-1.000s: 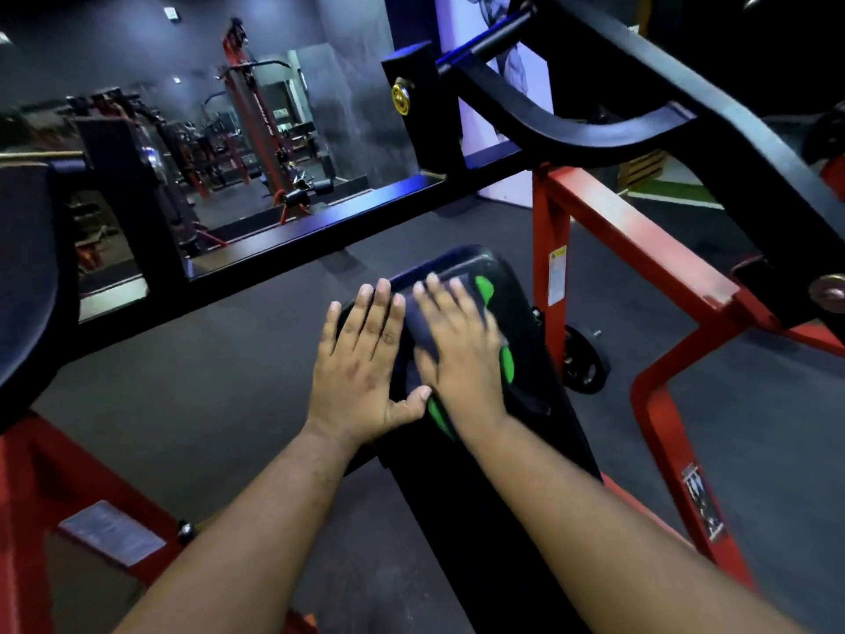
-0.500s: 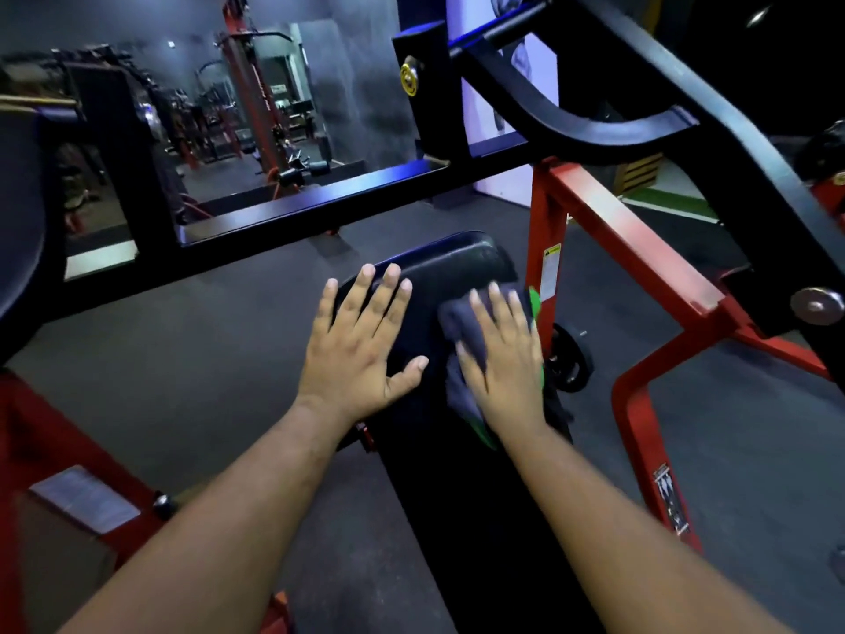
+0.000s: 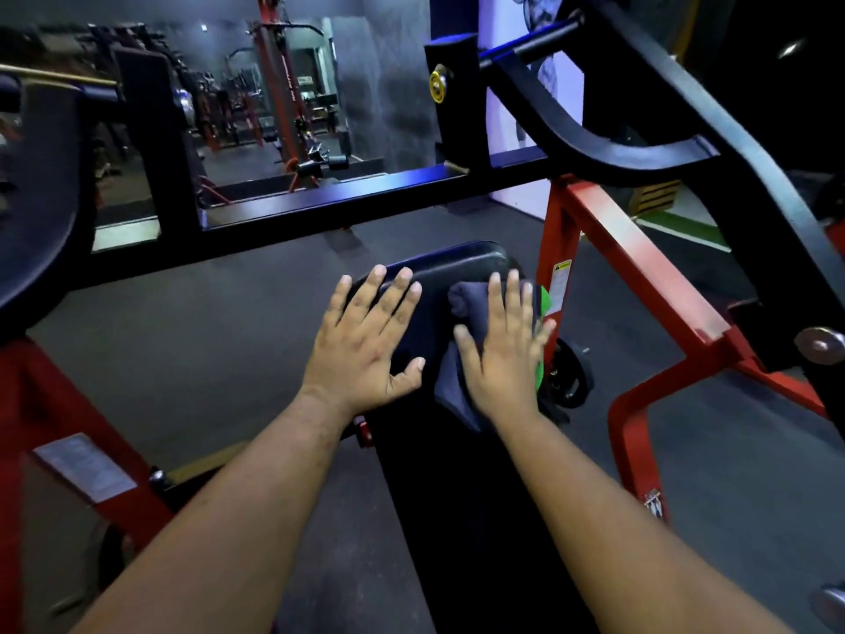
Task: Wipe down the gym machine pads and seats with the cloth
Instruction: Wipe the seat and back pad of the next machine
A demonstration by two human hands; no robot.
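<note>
While both forearms reach forward over the long black pad (image 3: 462, 496), the left hand (image 3: 366, 345) lies flat on the pad's far left part, fingers straight and spread, thumb out to the right, holding nothing. The right hand (image 3: 503, 354) lies flat as well, its straight fingers pressing down on the cloth (image 3: 457, 386), which sits on the far right part of the pad, near its right edge. The cloth is dark grey, bunched up ahead of the fingers and trailing back under the palm toward the wrist; a bright green trim shows along its right side, at the pad's right edge. The two hands are side by side, close but apart, with bare black pad between them.

The far end of the pad is rounded and glossy. Just beyond it a black steel bar (image 3: 366, 199) crosses from left to right. To the right of the pad stands a red frame (image 3: 640, 249) with a white warning sticker on its upright, and below it a black weight plate (image 3: 569, 377) sits near the grey floor (image 3: 205, 350). A curved black arm (image 3: 617, 148) runs above the red frame.
</note>
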